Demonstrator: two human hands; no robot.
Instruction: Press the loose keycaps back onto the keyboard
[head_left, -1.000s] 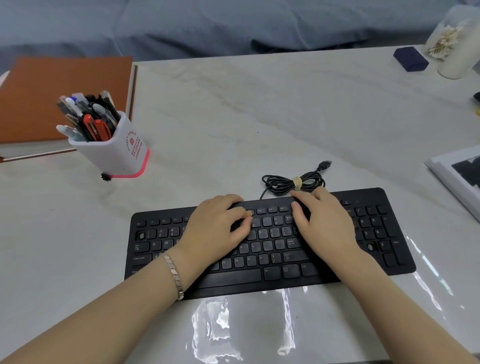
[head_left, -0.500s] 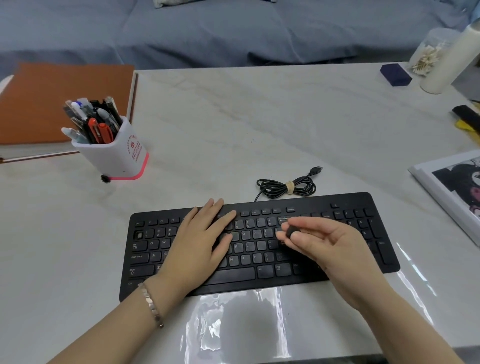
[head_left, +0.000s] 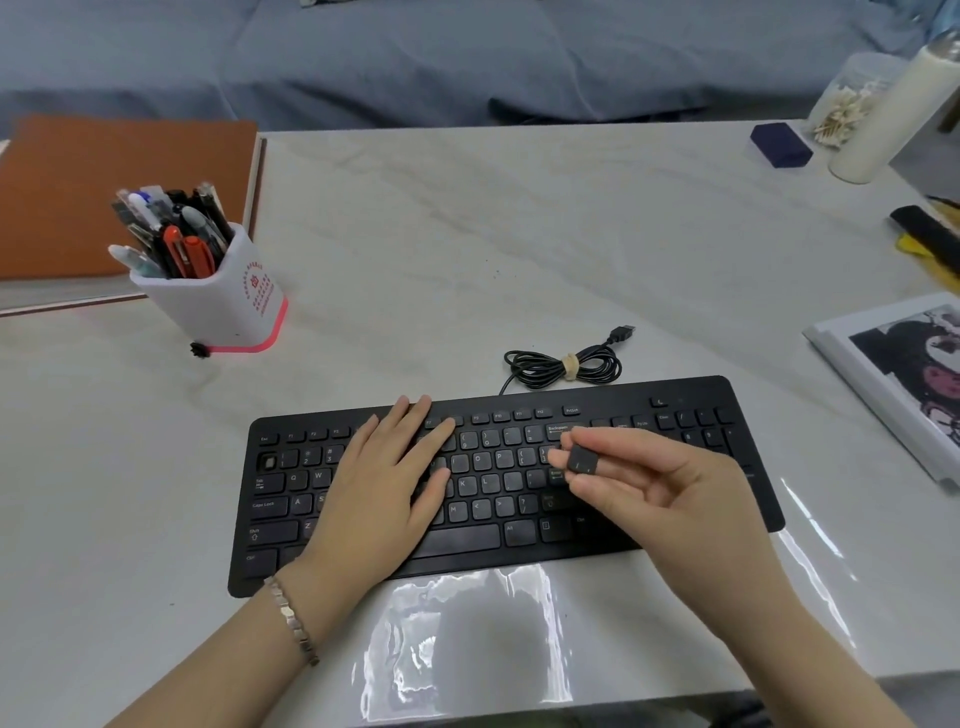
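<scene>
A black keyboard (head_left: 675, 415) lies on the pale marble table near its front edge. My left hand (head_left: 384, 488) rests flat on the left-middle keys, fingers straight and spread. My right hand (head_left: 660, 488) hovers over the keyboard's right half and pinches a small black keycap (head_left: 582, 461) between thumb and fingertips, just above the Enter key area. An empty key slot (head_left: 269, 462) shows at the far left of the number row.
The coiled USB cable (head_left: 563, 366) lies just behind the keyboard. A white pen holder (head_left: 218, 301) stands at the left, an orange folder (head_left: 104, 192) behind it. At the right lie a printed picture (head_left: 904, 374), a dark blue box (head_left: 781, 145) and a white cylinder (head_left: 888, 119).
My right hand lifted off the keys holding a keycap and turned it toward me. My left hand flattened its fingers on the keyboard.
</scene>
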